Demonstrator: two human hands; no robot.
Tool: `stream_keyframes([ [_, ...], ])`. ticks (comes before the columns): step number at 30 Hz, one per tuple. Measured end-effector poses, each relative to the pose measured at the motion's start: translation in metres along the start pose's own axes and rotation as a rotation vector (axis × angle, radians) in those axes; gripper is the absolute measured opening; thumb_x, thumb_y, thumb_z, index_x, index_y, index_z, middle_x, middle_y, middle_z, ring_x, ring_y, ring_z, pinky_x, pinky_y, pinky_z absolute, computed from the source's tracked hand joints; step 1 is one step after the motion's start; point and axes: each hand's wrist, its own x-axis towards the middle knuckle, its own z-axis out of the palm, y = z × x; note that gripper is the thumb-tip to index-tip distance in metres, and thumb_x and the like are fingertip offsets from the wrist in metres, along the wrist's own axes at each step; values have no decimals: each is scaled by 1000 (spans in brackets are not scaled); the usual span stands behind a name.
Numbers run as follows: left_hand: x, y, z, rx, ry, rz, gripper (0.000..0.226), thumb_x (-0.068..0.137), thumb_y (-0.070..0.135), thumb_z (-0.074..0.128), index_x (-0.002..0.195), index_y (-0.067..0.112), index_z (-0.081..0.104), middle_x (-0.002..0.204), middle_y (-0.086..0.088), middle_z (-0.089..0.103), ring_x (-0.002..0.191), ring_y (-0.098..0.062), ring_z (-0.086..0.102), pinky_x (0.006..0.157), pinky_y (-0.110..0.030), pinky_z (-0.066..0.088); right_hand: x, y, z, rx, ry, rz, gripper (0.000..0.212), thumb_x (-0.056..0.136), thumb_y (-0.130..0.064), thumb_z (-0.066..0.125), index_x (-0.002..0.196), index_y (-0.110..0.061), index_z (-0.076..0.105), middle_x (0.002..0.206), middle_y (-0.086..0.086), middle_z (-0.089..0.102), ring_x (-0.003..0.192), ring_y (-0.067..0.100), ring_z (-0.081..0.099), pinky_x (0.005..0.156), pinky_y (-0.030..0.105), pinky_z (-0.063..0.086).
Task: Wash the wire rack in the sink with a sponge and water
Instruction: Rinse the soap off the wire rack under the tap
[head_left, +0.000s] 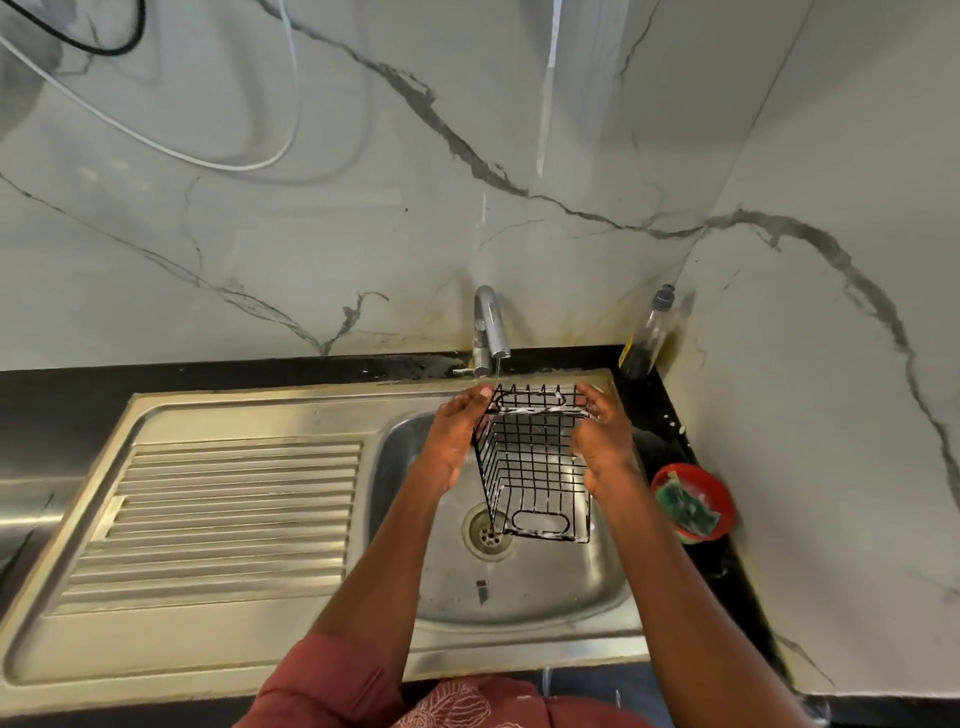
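A black wire rack (535, 467), basket-shaped with soap suds on its wires, hangs over the steel sink bowl (519, 587). My left hand (457, 441) holds its left side, fingers curled over the top edge. My right hand (602, 447) grips its right side. A thin stream of water falls from the chrome tap (491, 325) onto the rack's back left corner. A green sponge (685, 506) lies in a red bowl (719, 493) on the dark counter to the right of the sink.
A ribbed steel draining board (223, 519) lies left of the bowl. The drain (487, 532) sits below the rack. A dish soap bottle (647, 338) stands in the back right corner against the marble wall. Cables hang on the wall at upper left.
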Motion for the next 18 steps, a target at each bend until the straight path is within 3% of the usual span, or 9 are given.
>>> stream_keyframes([
  [2, -4, 3, -5, 9, -24, 3, 57, 72, 45, 88, 121, 21, 75, 123, -3, 76, 126, -27, 64, 116, -53, 42, 4, 3, 4, 8, -18, 0, 81, 78, 25, 37, 128, -32, 67, 119, -17, 56, 105, 15, 62, 64, 26, 49],
  [4, -6, 6, -11, 23, -55, -17, 62, 72, 35, 89, 130, 22, 69, 130, -5, 71, 128, -31, 63, 103, -49, 53, 12, 3, 7, -9, -33, -6, 80, 76, 26, 38, 123, -31, 71, 117, -20, 62, 112, 14, 60, 75, 30, 53],
  [7, -5, 11, -19, 100, -154, -23, 84, 69, 24, 92, 144, 29, 55, 139, -3, 65, 125, -31, 63, 85, -36, 55, 25, 1, 13, -4, -113, 5, 79, 74, 28, 43, 116, -30, 75, 127, -11, 65, 99, 19, 62, 68, 33, 49],
  [9, -3, 23, -25, 269, -190, 1, 89, 72, 20, 93, 148, 31, 49, 138, 5, 62, 126, -23, 61, 91, -30, 52, 35, 0, 19, 13, -175, 7, 75, 72, 29, 47, 110, -28, 78, 125, -9, 68, 100, 23, 61, 78, 41, 51],
  [13, 5, 37, -45, 643, -245, 23, 97, 63, 44, 97, 146, 49, 46, 163, 1, 34, 145, -24, 36, 120, -48, 33, 48, 0, 34, -24, -275, 59, 74, 68, 30, 49, 107, -26, 79, 124, -4, 70, 110, 27, 65, 96, 55, 53],
  [15, 6, 39, -47, 641, -249, 6, 94, 67, 34, 97, 147, 41, 47, 157, 0, 42, 140, -24, 43, 117, -42, 35, 50, -4, 42, -19, -306, 108, 72, 70, 30, 49, 107, -23, 79, 123, -3, 70, 105, 30, 67, 94, 53, 55],
  [18, 8, 45, -44, 591, -122, 21, 83, 71, 20, 95, 143, 28, 55, 136, 1, 60, 115, -15, 62, 102, -33, 48, 55, -13, 57, 14, -318, 176, 68, 73, 30, 44, 110, -17, 77, 116, 6, 72, 87, 23, 70, 72, 39, 60],
])
